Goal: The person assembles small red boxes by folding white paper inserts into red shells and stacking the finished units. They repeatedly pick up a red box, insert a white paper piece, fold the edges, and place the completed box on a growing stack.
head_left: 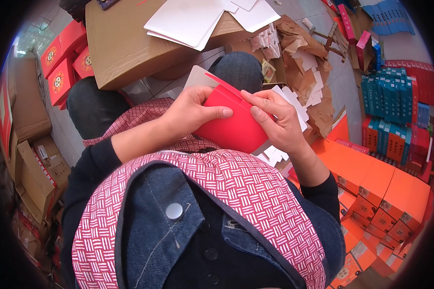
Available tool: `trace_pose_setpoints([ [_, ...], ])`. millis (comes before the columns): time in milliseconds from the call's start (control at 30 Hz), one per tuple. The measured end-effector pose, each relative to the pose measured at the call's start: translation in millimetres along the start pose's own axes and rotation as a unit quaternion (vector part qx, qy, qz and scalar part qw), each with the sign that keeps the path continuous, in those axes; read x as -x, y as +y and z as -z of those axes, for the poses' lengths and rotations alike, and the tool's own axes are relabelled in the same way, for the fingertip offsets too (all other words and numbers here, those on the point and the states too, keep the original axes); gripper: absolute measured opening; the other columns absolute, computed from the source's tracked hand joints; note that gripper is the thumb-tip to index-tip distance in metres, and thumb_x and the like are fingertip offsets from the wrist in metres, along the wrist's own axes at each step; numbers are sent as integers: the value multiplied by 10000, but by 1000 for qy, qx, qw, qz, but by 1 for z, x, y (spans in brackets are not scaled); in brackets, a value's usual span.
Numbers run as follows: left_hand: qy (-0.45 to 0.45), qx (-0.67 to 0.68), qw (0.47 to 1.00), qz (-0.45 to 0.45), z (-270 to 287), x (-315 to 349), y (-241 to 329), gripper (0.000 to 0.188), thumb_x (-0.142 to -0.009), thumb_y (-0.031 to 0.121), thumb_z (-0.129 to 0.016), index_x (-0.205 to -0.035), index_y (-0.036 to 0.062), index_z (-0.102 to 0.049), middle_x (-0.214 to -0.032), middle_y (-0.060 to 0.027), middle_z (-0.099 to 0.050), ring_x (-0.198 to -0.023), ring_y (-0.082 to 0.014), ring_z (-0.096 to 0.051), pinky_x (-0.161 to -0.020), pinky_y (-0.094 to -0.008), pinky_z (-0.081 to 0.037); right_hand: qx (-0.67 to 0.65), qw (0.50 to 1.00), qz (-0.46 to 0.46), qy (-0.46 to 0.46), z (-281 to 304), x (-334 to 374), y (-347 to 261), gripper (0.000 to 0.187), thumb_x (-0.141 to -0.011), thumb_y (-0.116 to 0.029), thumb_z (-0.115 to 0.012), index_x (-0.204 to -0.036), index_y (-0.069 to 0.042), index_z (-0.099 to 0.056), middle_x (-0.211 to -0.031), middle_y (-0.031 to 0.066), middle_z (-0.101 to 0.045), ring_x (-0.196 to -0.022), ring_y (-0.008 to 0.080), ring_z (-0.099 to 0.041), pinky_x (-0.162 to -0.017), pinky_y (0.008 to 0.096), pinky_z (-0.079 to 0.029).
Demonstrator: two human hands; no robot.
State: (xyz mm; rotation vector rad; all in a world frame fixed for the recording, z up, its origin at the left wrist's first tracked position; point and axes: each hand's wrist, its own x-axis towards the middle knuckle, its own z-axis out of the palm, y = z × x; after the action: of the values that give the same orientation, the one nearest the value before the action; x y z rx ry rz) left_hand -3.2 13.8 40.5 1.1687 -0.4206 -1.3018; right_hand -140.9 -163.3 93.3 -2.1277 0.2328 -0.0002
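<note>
- Red glossy cardboard box blank [231,126], partly folded, sits above the person's lap, held between both hands in front of a red-and-white woven-pattern apron [236,185].
- Left hand [190,114] is closed on the blank's left side, thumb pressed flat across its red face.
- Right hand [275,120] grips the right edge, fingers curled behind and thumb on the front near the upper flap.
- A grey unprinted inner side of the card shows at the top, where a narrow red flap stands up.
- Judging by the grip, the step in hand looks like folding the blank into a box; the next move would call for creasing that flap along its score while the left thumb steadies the panel.
- Orange flat-topped boxes [381,185] lie stacked to the right, a large brown cardboard carton [123,45] carrying white card sheets [193,21] ahead.
</note>
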Motion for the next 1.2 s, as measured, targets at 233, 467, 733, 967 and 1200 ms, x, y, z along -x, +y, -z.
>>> trace_pose_setpoints([
  [233,66,113,991,21,-7,-1,-5,226,-859,122,-692,-1015,-39,-662,-911,-138,-698,-785,-180,-685,-705,-289,-568,58,998,25,2,-6,5,2,352,-915,-77,-552,-1262,-73,-605,-1074,125,-588,-915,195,-581,-772,285,-478],
  [467,60,129,990,20,-8,-4,-7,218,-857,113,-688,-1008,-42,-662,-925,-149,-696,-782,-184,-686,-708,-295,-571,-22,997,-4,-76,10,11,0,407,-942,-90,-491,-1348,-82,-524,-1171,144,-559,-1018,223,-572,-880,294,-453],
  [733,55,87,995,4,-10,-3,-4,209,-861,109,-681,-1006,-41,-667,-916,-145,-696,-774,-183,-685,-698,-286,-570,-12,991,-43,-124,17,13,-3,425,-978,-137,-461,-1388,-24,-459,-1215,141,-540,-1097,216,-538,-949,289,-401],
  [967,44,79,996,-13,-9,-3,-8,211,-859,103,-681,-1017,-37,-672,-906,-135,-699,-770,-178,-684,-694,-281,-569,51,995,1,-86,9,17,-3,426,-944,-100,-494,-1370,-81,-497,-1172,144,-559,-1016,229,-576,-881,301,-452],
  [1200,38,81,996,-7,-11,-1,-4,199,-862,90,-669,-1014,-37,-675,-907,-132,-700,-772,-176,-682,-699,-278,-564,34,997,34,-61,7,17,-1,421,-913,-70,-527,-1332,-101,-545,-1137,149,-573,-984,234,-593,-844,305,-479],
])
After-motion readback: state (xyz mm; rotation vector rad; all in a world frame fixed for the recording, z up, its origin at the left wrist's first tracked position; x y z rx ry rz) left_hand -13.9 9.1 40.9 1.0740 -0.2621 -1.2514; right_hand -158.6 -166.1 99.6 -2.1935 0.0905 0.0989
